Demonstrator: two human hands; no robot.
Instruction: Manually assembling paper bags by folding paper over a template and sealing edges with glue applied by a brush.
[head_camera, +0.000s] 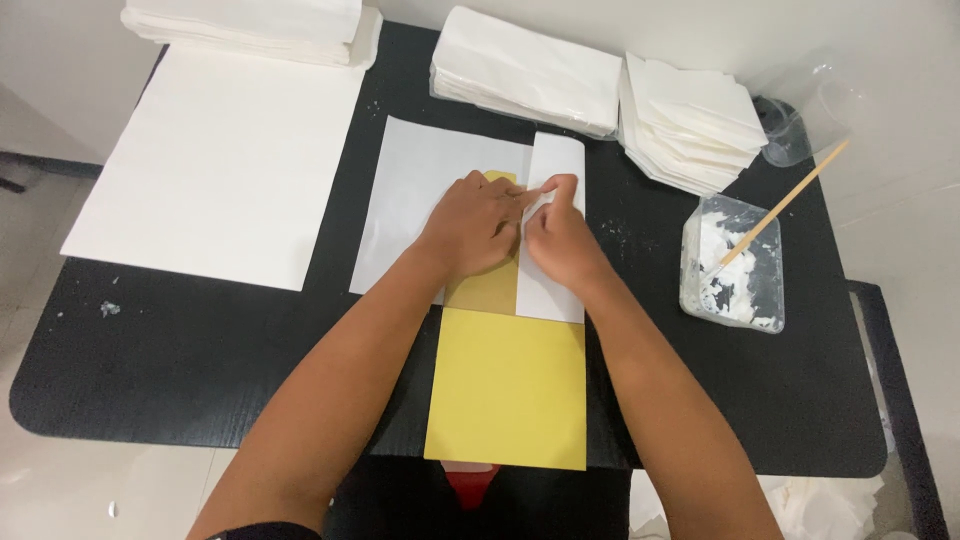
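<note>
A white paper sheet (410, 190) lies in the middle of the black table (180, 340), with its right side folded over as a flap (556, 160). Under it, a long yellow card (508, 390) sticks out toward me. My left hand (472, 225) rests flat on the sheet and card, fingers pointing right onto the flap's edge. My right hand (558, 235) presses on the folded flap, its fingertips meeting those of the left hand. Neither hand grips anything.
A large white sheet (220, 160) lies at the left, with paper stacks at the back left (250, 25), back middle (525, 70) and back right (690, 120). A clear tub of white paste (735, 265) holds a wooden stick (790, 200). A clear cup (800, 120) stands behind it.
</note>
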